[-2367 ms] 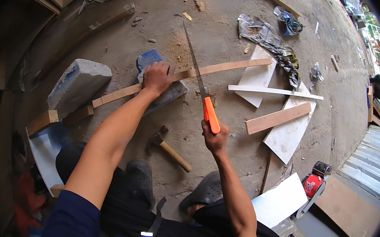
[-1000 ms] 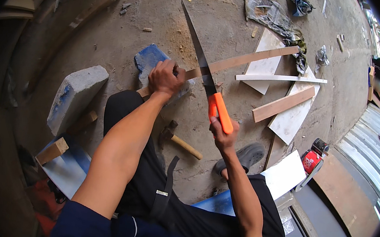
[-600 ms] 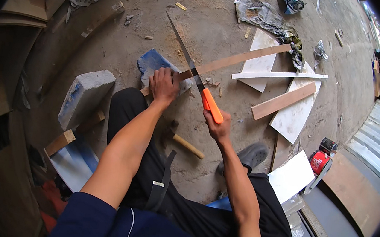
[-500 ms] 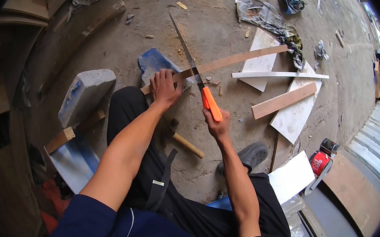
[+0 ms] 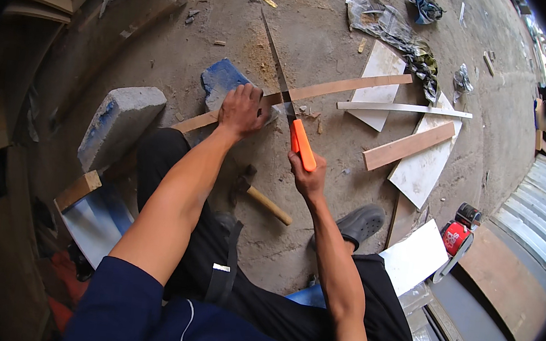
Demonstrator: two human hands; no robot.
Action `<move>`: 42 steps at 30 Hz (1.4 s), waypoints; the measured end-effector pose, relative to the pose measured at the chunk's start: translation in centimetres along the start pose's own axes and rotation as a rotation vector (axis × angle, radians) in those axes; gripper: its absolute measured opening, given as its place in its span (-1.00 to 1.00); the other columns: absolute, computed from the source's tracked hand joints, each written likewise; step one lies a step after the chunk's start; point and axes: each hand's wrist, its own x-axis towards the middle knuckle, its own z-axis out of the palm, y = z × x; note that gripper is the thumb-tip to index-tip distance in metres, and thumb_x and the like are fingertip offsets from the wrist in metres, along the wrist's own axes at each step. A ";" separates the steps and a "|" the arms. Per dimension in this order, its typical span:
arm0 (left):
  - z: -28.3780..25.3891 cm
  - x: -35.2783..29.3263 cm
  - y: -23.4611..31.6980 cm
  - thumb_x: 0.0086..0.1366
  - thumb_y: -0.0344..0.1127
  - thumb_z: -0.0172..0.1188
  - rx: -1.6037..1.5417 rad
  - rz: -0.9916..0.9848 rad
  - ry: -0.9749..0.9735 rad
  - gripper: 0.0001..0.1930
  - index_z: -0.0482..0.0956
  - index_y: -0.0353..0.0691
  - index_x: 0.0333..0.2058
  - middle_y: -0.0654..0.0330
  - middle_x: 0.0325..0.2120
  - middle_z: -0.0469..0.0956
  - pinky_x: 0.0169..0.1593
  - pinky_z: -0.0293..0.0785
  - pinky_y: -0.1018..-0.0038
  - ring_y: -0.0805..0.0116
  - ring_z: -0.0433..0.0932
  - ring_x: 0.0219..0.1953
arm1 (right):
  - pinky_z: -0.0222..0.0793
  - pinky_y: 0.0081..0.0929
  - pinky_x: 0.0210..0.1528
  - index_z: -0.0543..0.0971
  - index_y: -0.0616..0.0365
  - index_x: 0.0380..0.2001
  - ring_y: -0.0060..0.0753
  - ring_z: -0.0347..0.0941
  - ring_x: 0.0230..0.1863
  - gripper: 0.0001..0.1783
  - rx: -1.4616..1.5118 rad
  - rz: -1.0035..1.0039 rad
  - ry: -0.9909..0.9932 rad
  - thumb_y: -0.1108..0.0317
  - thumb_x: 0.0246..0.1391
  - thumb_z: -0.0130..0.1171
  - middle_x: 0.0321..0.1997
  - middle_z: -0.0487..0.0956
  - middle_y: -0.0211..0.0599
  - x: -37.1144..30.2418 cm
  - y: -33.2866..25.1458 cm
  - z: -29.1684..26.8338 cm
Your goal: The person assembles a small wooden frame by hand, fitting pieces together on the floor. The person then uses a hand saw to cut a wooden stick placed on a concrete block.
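From my remote seat I am seeing the left arm slanting forward and right, its left hand (image 5: 242, 111) bearing palm-down on a narrow wooden strip (image 5: 341, 88), which is lying across a blue-faced concrete block (image 5: 219, 78). The right forearm is angling forward and slightly left, the right hand (image 5: 307, 177) clasping the orange handle of a handsaw (image 5: 283, 82), whose blade is crossing the strip just beside the left knuckles. The left hand is hiding a stretch of strip and part of the block, so I am not making out its thumb. The right fingertips are disappearing around the handle, and the blade's cutting depth is staying unclear to me. The hammer's (image 5: 269, 206) dark head is blending into shadow.
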 end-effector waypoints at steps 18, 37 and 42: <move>-0.2 -0.1 -0.4 -0.01 -0.29 0.24 -0.077 0.069 0.064 -0.72 0.39 -0.25 -0.36 0.05 -0.41 0.37 -0.25 0.35 0.25 0.08 0.41 -0.33 | 0.27 -0.43 -0.54 0.46 0.32 -0.58 -0.33 0.29 -0.70 -0.77 -0.100 -0.075 -0.149 0.40 -0.01 0.23 -0.71 0.38 -0.14 1.8 -0.1 -2.0; 0.2 1.2 0.0 -0.06 -0.19 0.26 -0.118 -0.025 -0.002 -0.69 0.44 -0.22 -0.38 0.09 -0.43 0.40 -0.18 0.30 0.27 0.13 0.41 -0.31 | 0.26 -0.41 -0.57 0.49 0.23 -0.61 -0.19 0.35 -0.72 -0.86 -0.194 -0.137 -0.274 0.45 -0.09 0.22 -0.71 0.40 -0.18 2.7 0.1 -3.8; 0.8 1.0 -0.2 -0.04 -0.19 0.24 -0.116 -0.040 0.061 -0.72 0.46 -0.19 -0.38 0.12 -0.45 0.42 -0.22 0.27 0.27 0.14 0.42 -0.34 | 0.27 -0.42 -0.57 0.51 0.24 -0.59 -0.24 0.36 -0.71 -0.87 -0.181 -0.049 -0.224 0.44 -0.07 0.22 -0.72 0.41 -0.18 2.4 -1.0 -3.4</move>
